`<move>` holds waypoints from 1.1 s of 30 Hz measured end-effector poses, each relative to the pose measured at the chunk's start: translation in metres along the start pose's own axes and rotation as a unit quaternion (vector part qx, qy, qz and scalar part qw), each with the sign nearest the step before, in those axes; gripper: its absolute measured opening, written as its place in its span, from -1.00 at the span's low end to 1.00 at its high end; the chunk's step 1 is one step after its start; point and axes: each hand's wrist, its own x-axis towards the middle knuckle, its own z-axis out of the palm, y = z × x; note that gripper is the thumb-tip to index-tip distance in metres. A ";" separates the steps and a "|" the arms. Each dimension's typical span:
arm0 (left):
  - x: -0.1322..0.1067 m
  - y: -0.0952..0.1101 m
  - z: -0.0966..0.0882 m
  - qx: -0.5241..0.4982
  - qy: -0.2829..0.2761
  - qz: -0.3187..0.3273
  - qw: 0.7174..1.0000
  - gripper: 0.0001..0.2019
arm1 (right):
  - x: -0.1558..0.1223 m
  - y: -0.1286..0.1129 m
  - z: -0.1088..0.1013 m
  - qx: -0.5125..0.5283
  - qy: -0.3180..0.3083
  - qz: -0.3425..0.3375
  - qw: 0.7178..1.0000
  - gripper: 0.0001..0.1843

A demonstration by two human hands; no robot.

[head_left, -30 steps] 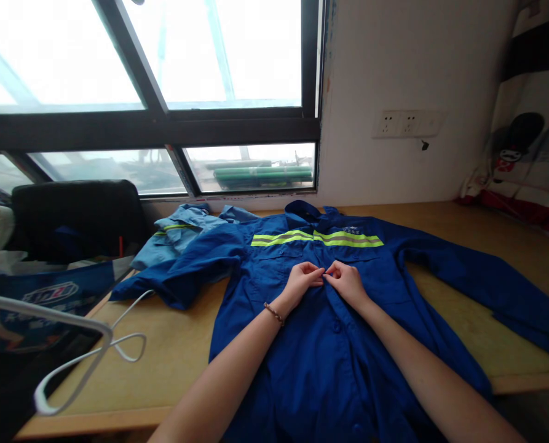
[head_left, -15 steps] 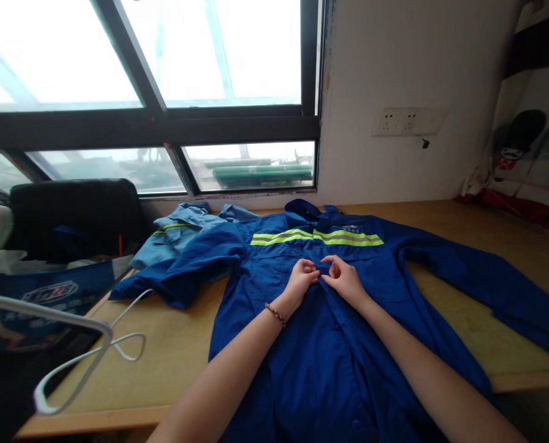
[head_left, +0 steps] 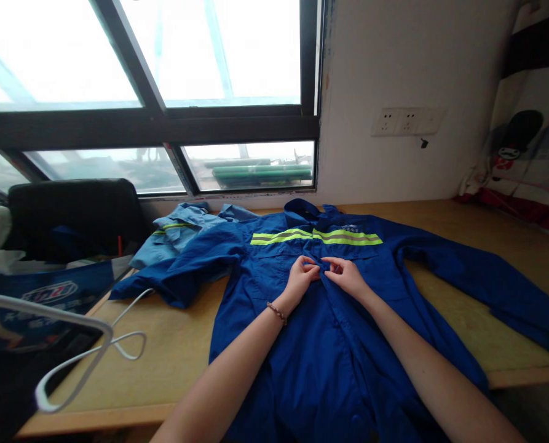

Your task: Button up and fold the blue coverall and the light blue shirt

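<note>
A dark blue work jacket (head_left: 283, 344) with a yellow-and-grey reflective stripe (head_left: 348, 238) across its chest lies spread face up, collar away from me. Just below the stripe, my left hand (head_left: 302, 280) is closed in a pinch on the front placket. My right hand (head_left: 343, 274) pinches the placket's other edge close beside it, thumb and forefinger together. The fingertips of both hands nearly meet over the cloth. Whatever small part lies between them, such as a button, is hidden. Below the hands the front edges run down loosely toward me.
The jacket lies on a wooden table (head_left: 173, 351). Behind its left sleeve is a folded light blue garment (head_left: 177, 227). A white cable (head_left: 80, 369) loops over the table's left side, near a blue printed bag (head_left: 48, 301) and a black chair back (head_left: 75, 212). Window and wall sockets (head_left: 407, 121) are behind.
My right hand's fingers have closed in on the placket and now pinch it beside the left hand. My left hand has barely moved, and the jacket lies as before.
</note>
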 end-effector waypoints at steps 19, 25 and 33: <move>0.073 0.005 -0.004 0.291 -0.044 0.177 0.939 -0.89 | -0.054 0.014 0.000 -0.088 0.025 0.128 0.988 -0.83; 0.094 0.005 -0.002 0.352 0.002 0.188 0.917 -0.73 | 0.000 0.056 -0.021 0.134 0.040 0.120 0.983 -0.68; 0.022 0.001 0.007 0.472 -0.030 0.235 0.849 -0.67 | -0.002 0.032 -0.040 0.341 -0.061 0.205 0.915 -0.71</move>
